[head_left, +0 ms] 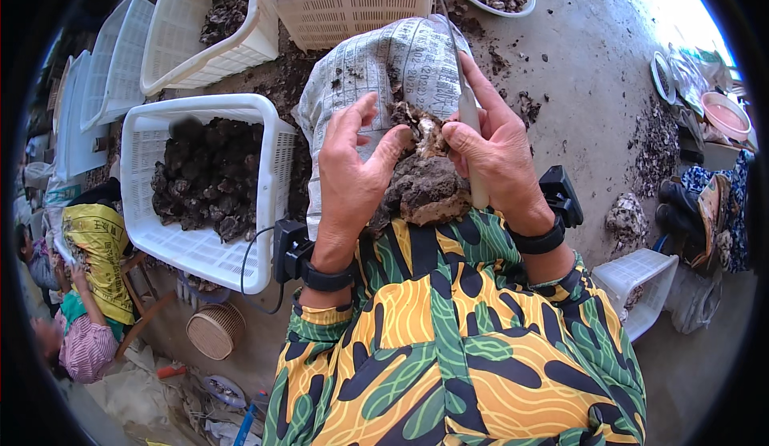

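My right hand (506,153) is closed round a knife (474,153) with a pale handle, its long thin blade pointing away from me. The right thumb presses near a ragged whitish-brown piece (430,135) that looks like fungus. On the other side of that piece is my left hand (351,175), fingers apart and curved, thumb tip beside or touching it. Directly below, a dark brown, crusty lump (424,191) rests at my lap; its underside is hidden. A printed white woven sack (340,77) lies over my legs beneath both hands.
At left stands a white crate (276,165) of dark clumps. Another white crate (256,33) holds similar pieces behind it. A round basin (525,9) of pieces sits at the far right. A small white crate (653,286) is at right. A person (84,338) sits at far left.
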`<state>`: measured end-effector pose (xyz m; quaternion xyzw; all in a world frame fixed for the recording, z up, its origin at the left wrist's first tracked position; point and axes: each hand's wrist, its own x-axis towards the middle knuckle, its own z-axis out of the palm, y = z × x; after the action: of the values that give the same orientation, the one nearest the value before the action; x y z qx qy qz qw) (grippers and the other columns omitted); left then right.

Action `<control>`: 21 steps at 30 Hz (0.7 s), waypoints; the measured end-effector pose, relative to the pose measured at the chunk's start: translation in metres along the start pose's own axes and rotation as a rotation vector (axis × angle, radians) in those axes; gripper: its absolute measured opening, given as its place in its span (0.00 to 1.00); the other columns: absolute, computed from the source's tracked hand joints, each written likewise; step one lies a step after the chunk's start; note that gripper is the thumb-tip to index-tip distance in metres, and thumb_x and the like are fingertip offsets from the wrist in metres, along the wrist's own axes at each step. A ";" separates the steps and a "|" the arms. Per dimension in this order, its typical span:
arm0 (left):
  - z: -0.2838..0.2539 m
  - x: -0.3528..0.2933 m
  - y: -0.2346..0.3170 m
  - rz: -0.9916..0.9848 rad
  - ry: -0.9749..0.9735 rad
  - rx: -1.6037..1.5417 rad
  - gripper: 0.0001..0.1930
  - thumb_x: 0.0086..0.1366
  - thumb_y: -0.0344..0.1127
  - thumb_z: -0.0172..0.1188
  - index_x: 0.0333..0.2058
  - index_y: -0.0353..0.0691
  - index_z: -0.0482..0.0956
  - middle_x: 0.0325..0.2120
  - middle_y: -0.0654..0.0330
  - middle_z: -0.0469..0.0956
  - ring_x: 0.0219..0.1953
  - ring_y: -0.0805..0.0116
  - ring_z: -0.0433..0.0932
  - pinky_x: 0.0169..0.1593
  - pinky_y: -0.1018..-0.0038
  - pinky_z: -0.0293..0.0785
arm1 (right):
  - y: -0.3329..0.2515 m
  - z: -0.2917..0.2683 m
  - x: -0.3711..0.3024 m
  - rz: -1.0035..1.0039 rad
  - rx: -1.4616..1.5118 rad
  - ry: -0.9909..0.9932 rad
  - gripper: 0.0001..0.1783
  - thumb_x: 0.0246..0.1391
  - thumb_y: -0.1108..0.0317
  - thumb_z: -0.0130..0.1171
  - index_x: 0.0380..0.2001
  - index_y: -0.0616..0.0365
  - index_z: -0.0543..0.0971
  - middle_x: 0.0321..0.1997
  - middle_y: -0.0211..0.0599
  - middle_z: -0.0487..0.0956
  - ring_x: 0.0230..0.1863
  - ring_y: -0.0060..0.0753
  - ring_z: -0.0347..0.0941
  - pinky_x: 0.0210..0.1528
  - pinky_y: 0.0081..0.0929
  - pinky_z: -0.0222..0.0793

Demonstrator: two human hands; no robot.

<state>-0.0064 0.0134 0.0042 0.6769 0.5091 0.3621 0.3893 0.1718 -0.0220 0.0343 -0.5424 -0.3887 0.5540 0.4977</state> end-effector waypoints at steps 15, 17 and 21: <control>-0.002 -0.007 0.018 -0.473 -0.344 -1.149 0.12 0.63 0.29 0.60 0.45 0.32 0.75 0.28 0.63 0.78 0.25 0.79 0.73 0.29 0.83 0.70 | -0.010 0.006 -0.006 0.049 0.191 -0.109 0.41 0.55 0.77 0.51 0.70 0.55 0.48 0.31 0.26 0.72 0.22 0.12 0.67 0.21 0.12 0.65; -0.001 -0.007 0.019 -0.472 -0.326 -1.136 0.12 0.63 0.28 0.60 0.45 0.32 0.75 0.28 0.63 0.78 0.25 0.79 0.73 0.29 0.83 0.70 | -0.007 0.005 -0.005 0.060 0.180 -0.101 0.41 0.55 0.77 0.52 0.70 0.56 0.48 0.31 0.25 0.71 0.22 0.12 0.67 0.21 0.12 0.65; 0.001 -0.007 0.015 -0.411 -0.275 -1.086 0.11 0.63 0.28 0.60 0.44 0.32 0.75 0.28 0.63 0.79 0.25 0.79 0.73 0.29 0.84 0.70 | -0.005 0.006 -0.004 -0.006 0.096 -0.088 0.42 0.54 0.77 0.53 0.70 0.55 0.49 0.31 0.25 0.70 0.22 0.11 0.66 0.22 0.11 0.65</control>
<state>-0.0006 0.0034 0.0166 0.3094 0.3165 0.3969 0.8041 0.1661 -0.0242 0.0410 -0.4918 -0.3849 0.5940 0.5071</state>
